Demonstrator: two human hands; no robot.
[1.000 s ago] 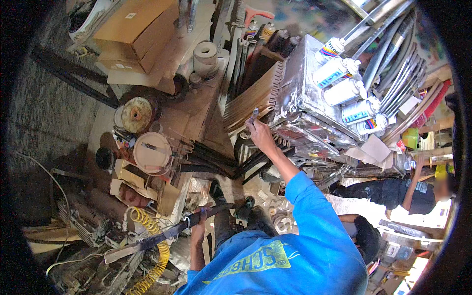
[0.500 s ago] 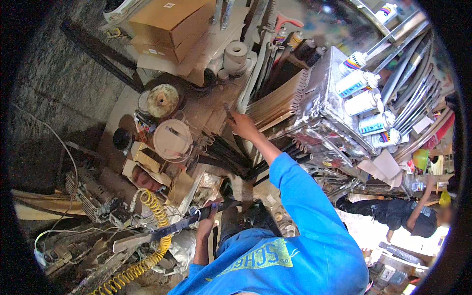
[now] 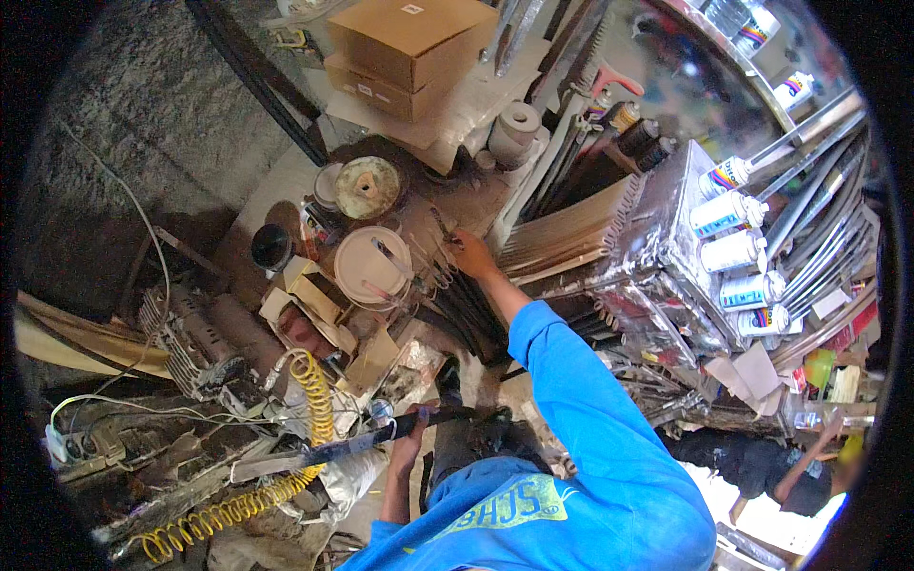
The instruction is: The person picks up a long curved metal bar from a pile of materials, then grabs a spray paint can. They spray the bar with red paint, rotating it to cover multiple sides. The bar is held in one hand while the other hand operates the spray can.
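Observation:
My left hand [image 3: 409,436], low in the middle, is closed round a long dark flat bar [image 3: 357,443]. The bar runs leftward past a coiled yellow air hose [image 3: 314,404], and its far left part looks paler. My right hand [image 3: 470,255] reaches forward over the cluttered bench, its fingers closed on a slim dark stick-like tool [image 3: 438,223] that points away from me. I cannot make out what kind of tool it is. Left of this hand stands a bucket with a white lid [image 3: 367,276], with small tools lying on top. Thin bent wire hooks [image 3: 440,276] lie between.
Cardboard boxes [image 3: 409,48] and a paper roll [image 3: 514,128] stand at the back of the bench. To the right, spray cans [image 3: 733,252] line a metal cabinet [image 3: 657,247] beside long rods. A round tin [image 3: 369,188] sits behind the bucket. Another person [image 3: 762,466] is at far right.
The view has shifted, so the bench appears further right. My right hand, with the slim tool, has moved left, nearer the white-lidded bucket. My left hand still grips the bar.

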